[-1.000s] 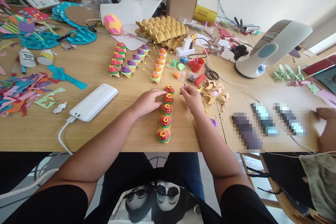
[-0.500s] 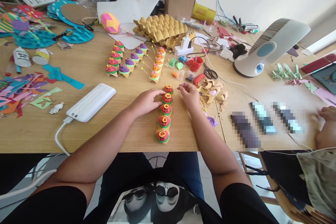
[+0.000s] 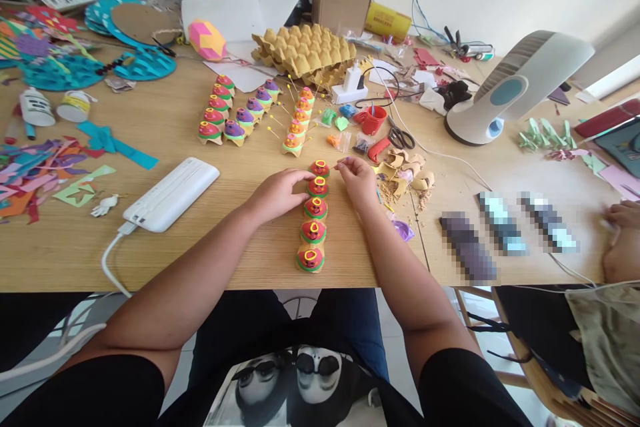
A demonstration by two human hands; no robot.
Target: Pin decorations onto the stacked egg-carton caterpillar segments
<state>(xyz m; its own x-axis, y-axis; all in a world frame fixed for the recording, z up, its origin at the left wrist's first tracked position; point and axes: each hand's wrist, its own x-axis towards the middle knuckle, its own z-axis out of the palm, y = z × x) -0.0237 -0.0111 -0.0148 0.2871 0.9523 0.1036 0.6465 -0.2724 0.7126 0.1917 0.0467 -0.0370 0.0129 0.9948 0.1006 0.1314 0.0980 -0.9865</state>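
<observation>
In front of me a strip of egg-carton cups [image 3: 314, 232], painted red and green with yellow clay rings and small faces, runs away from the table edge. My left hand [image 3: 281, 195] steadies its far cups from the left, thumb and fingers against their sides. On the other side my right hand [image 3: 358, 179] pinches a thin stick-like tool [image 3: 337, 167], whose tip is close to the farthest cup. Whether the tip touches that cup is too small to tell. Beyond stand similar strips in red [image 3: 215, 107], purple [image 3: 246, 116] and orange [image 3: 297, 125], the orange one with yellow-tipped pins.
Carton scraps [image 3: 400, 170], scissors [image 3: 401, 137] and a red cup [image 3: 373, 121] lie to the right, near a white fan [image 3: 505, 97]. A power bank [image 3: 173, 193] with a cable is at left. Egg trays [image 3: 305, 50] sit behind. Another person's hand [image 3: 623, 240] rests at far right.
My right hand has shifted slightly left, bringing the stick's tip nearer the farthest cup. The left hand keeps its place on the strip.
</observation>
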